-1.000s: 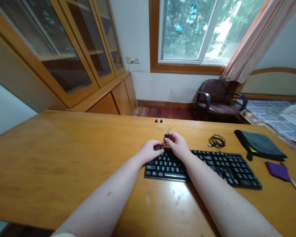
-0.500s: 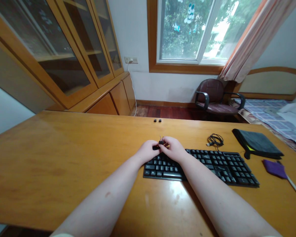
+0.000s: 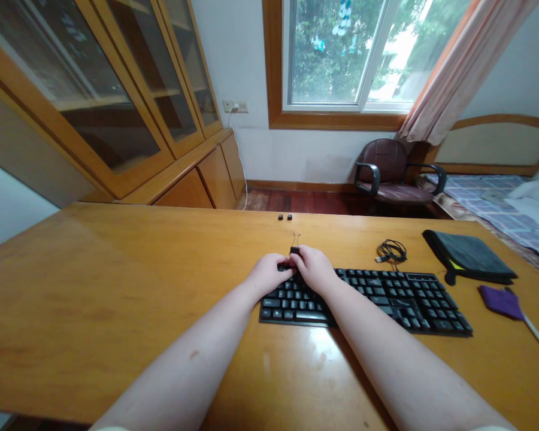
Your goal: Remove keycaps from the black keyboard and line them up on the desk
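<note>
Over the far left corner of the keyboard [image 3: 386, 299]: we are holding both hands close together, with the fingertips meeting.
Right hand [image 3: 315, 269]: we are pinching a small wire tool [image 3: 294, 249] in curled fingers. Its black body is showing just past the fingertips, and two thin wires are sticking up from it.
Left hand [image 3: 272, 272]: we are resting it curled on the top-left keys, fingertips right beside the tool. We cannot tell whether it is gripping anything.
Wire tool: it is sitting at the keyboard's far edge, between our two hands.
Desk [image 3: 117, 281]: two small black caps [image 3: 284, 216] are lying near its far edge, beyond the hands.
Right side: a coiled cable [image 3: 390, 250] is lying just behind the keyboard. A dark folded cloth [image 3: 469, 256] and a purple brush [image 3: 498, 299] are lying farther right.
</note>
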### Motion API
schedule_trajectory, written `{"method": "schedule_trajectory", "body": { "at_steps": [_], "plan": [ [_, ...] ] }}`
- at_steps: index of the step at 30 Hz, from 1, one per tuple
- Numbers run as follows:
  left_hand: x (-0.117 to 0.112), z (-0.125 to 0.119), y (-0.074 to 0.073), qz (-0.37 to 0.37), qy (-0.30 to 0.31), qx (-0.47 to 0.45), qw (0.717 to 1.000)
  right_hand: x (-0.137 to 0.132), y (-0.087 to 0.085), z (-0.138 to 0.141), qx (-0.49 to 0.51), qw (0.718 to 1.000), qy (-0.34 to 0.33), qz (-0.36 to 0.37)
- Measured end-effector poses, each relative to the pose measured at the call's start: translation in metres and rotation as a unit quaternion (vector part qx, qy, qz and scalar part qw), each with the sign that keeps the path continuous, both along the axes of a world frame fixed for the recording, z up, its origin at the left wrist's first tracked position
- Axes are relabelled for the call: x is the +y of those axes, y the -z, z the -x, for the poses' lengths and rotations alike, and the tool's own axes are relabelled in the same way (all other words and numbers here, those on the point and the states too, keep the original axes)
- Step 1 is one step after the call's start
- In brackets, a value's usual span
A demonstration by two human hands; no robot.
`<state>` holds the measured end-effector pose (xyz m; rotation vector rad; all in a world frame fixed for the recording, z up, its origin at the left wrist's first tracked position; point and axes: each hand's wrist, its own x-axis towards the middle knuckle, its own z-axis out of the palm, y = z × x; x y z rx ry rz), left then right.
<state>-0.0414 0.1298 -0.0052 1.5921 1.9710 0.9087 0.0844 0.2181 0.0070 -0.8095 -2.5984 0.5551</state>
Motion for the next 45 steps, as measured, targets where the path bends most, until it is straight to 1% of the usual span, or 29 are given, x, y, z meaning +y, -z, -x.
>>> {"method": "schedule_trajectory", "body": {
  "at_steps": [5,11,14,17,19,21,24,27,29,36,40,42,45],
  "plan": [
    [-0.001,-0.001,0.001,-0.01,0.003,0.002,1.0,0.005,0.003,0.001,0.057,0.994,0.002,0.096],
    [-0.002,-0.001,0.0,-0.012,0.001,0.018,1.0,0.006,0.002,0.001,0.091,0.986,-0.005,0.14],
    [-0.001,0.0,0.001,-0.013,0.006,0.022,1.0,0.008,0.005,0.003,0.111,0.981,-0.004,0.159],
    [-0.001,0.001,0.001,-0.007,0.006,0.014,1.0,0.011,0.012,0.006,0.162,0.957,0.01,0.24],
    [0.0,0.001,0.002,-0.006,0.002,0.007,1.0,0.012,0.016,0.007,0.19,0.943,0.012,0.275],
    [-0.001,0.0,0.003,-0.016,-0.012,-0.002,1.0,0.011,0.018,0.006,0.204,0.942,-0.003,0.266],
    [-0.002,-0.001,0.003,-0.049,-0.041,-0.019,0.998,0.009,0.016,0.004,0.233,0.939,-0.025,0.25],
    [-0.004,-0.002,0.002,-0.092,-0.058,-0.021,0.994,0.007,0.011,0.003,0.266,0.932,-0.023,0.246],
    [-0.005,-0.001,0.001,-0.107,-0.065,-0.017,0.992,0.008,0.009,0.002,0.273,0.931,-0.022,0.242],
    [-0.005,0.0,0.003,-0.103,-0.053,-0.014,0.993,0.01,0.006,0.001,0.253,0.936,-0.045,0.239],
    [-0.005,-0.001,0.001,-0.097,-0.045,-0.012,0.994,0.007,0.001,-0.001,0.204,0.957,-0.06,0.196],
    [-0.004,-0.001,0.0,-0.095,-0.049,-0.019,0.994,0.005,0.001,-0.001,0.191,0.963,-0.064,0.178],
    [-0.003,-0.001,0.001,-0.095,-0.06,-0.051,0.992,0.005,0.004,0.0,0.215,0.956,-0.059,0.189]
  ]
}}
